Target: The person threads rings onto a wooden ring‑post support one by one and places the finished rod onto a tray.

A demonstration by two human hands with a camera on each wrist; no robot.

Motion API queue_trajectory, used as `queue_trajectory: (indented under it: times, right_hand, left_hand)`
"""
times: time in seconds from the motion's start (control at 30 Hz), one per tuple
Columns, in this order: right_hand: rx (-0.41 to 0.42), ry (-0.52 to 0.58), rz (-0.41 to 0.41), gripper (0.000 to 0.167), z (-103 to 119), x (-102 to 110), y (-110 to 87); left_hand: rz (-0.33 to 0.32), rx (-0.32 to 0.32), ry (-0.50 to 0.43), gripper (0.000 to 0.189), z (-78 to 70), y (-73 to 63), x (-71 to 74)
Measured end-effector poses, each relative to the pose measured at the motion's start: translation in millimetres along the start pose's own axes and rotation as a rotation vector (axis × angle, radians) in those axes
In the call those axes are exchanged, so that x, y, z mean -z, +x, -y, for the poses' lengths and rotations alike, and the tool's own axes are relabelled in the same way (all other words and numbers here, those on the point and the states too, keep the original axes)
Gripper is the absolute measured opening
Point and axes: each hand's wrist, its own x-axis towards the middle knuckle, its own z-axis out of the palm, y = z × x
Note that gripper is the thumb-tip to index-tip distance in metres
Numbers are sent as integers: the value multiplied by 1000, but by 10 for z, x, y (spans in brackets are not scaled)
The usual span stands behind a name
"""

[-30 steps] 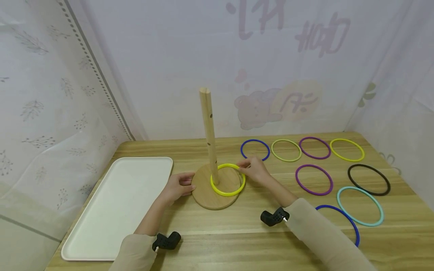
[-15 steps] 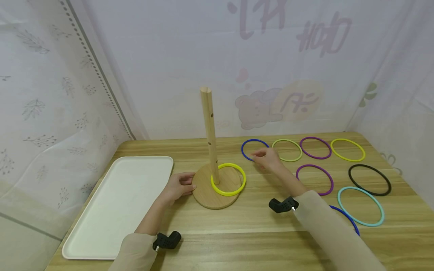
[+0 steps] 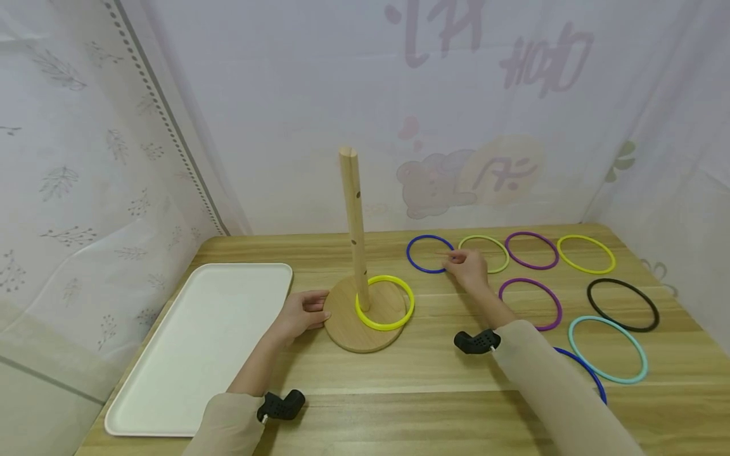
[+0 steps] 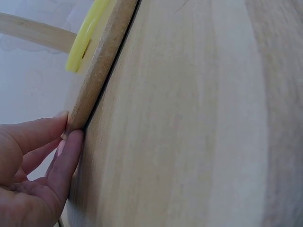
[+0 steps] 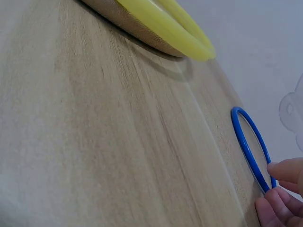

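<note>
A wooden post point(image 3: 355, 221) rises from a round wooden base point(image 3: 348, 329). Around the post's foot lies a bright yellow ring point(image 3: 412, 311), part of it reaching past the base's right edge. My left hand point(image 3: 295, 318) holds the base's left rim; in the left wrist view, the thumb point(image 4: 40, 132) is on top and a finger is against the underside edge. Behind and right of the post, my right hand point(image 3: 469, 267) pinches the right edge of a blue ring point(image 3: 421, 270), which lies flat on the table. In the right wrist view, the blue ring point(image 5: 246, 149) passes between thumb and fingertips.
A white tray point(image 3: 199, 342) lies left. Right of my right hand are a light green ring point(image 3: 485, 237), two purple rings point(image 3: 531, 234) point(image 3: 530, 280), another yellow ring point(image 3: 587, 237), a black ring point(image 3: 624, 283), a turquoise ring point(image 3: 607, 318) and a second blue ring point(image 3: 593, 373), partly under the sleeve.
My right hand has let go of the yellow ring at the post and moved right and back to the far blue ring's edge. My left hand has stayed at the base.
</note>
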Motion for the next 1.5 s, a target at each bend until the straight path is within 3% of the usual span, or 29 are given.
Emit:
queue_trajectory:
  times: [0.23,0.47,0.6,0.83,0.93,1.23,1.5]
  right_hand:
    - [-64,7,-39,30,-28,-3,-2]
    - [-79,49,-19,34,-41,-11,15]
    - [-81,39,40,35,-28,0,11]
    - [-104,147,229,38,24,34,23]
    - [-103,126,256,38,40,24,32]
    - [-77,-40,194,32,73,-24,11]
    - [-127,1,150,26,49,-25,23]
  left_hand:
    - [-7,3,-5,49,9,14,-11]
    - [-9,-2,9,50,7,7,0]
    - [-6,-6,6,49,12,-4,8]
    - [-6,0,0,49,15,-11,16]
    - [-7,-1,7,49,15,-15,16]
    - [-11,1,4,50,26,1,5]
    - [-8,-4,-4,50,28,16,1]
